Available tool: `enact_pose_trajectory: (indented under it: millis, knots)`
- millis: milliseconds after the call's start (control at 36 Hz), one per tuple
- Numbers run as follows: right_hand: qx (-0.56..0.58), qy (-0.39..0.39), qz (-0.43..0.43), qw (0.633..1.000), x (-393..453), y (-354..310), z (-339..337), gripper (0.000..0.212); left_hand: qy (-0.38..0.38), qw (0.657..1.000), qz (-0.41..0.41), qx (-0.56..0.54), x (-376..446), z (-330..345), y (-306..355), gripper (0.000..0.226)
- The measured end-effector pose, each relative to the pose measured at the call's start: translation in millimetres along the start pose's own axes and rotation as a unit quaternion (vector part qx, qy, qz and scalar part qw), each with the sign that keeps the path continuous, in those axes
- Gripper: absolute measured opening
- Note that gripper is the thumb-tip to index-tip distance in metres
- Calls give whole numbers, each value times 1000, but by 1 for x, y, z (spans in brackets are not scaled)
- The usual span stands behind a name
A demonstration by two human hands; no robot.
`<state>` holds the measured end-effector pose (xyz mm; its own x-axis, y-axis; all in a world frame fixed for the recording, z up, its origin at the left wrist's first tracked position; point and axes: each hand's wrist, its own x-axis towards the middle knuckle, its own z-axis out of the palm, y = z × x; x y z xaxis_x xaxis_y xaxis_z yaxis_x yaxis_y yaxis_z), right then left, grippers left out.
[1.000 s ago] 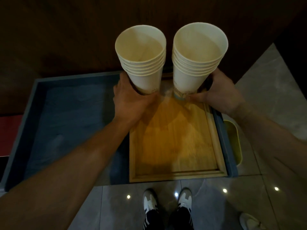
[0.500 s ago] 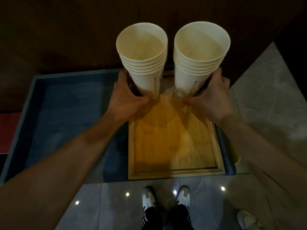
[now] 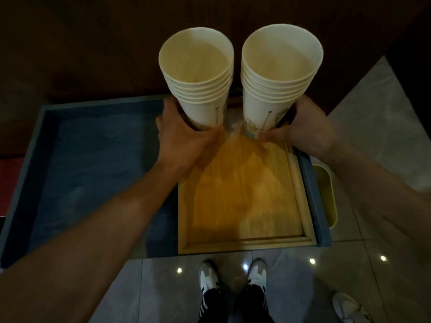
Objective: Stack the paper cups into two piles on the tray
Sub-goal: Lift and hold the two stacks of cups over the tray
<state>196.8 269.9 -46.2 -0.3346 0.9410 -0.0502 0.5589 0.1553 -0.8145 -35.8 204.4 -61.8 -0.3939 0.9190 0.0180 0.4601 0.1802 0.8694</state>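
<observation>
Two piles of white paper cups stand side by side over the far end of a wooden tray [image 3: 298, 190]. My left hand [image 3: 184, 138] wraps around the base of the left pile [image 3: 203, 94]. The right pile [image 3: 275, 89] has my right hand [image 3: 307, 134] closed around its base. Each pile holds several nested cups, open ends up. The cup bottoms are hidden by my fingers, so I cannot tell whether they rest on the tray.
The tray lies at the right end of a low blue-grey table [image 3: 93, 159] with a raised rim. A yellow bin [image 3: 326, 197] stands at its right side. Dark wood wall behind. My shoes [image 3: 233, 278] are on the tiled floor below, another shoe [image 3: 347, 308] at right.
Both hands stay on the cup piles at the tray's far end. The view shifted slightly, and the yellow bin at right shows again.
</observation>
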Motion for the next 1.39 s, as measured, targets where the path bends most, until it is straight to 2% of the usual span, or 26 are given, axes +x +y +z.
enact_pose_trajectory:
  millis: [111,278,417,500,556,667,750,833,972,1194,1278,1389]
  knots:
    - [-25,24,25,999,-1,-1,5,102,-21,1000,-3,0,3,-3,-1,90]
    - [-98,115,17,988,-8,-13,20,100,-70,997,27,-21,8,-13,0,97]
    - [-125,148,34,981,-8,-16,28,102,-102,993,40,-39,13,-18,-3,90]
    - [-87,112,34,989,-7,-14,25,112,-114,992,41,-45,14,-18,-3,94]
    - [-57,79,33,995,-7,-12,17,123,-113,992,36,-48,13,-17,-3,105]
    - [-2,26,33,999,-6,-5,0,135,-75,996,24,-41,7,-9,-5,118]
    - [8,-13,30,999,-3,-5,-6,137,-24,999,17,-35,2,-1,-2,118]
    - [4,-35,22,999,-2,-7,-3,129,-6,1000,-2,-21,1,5,1,119]
    - [21,2,8,1000,-3,-7,2,103,-5,1000,-15,18,7,5,2,101]
    - [-12,52,12,999,-5,-7,10,108,-51,998,8,28,11,-9,3,85]
    - [-46,104,15,993,-6,-10,16,105,-83,996,8,21,13,-14,3,89]
    - [-110,168,12,980,-10,-15,25,103,-114,993,13,14,14,-20,5,106]
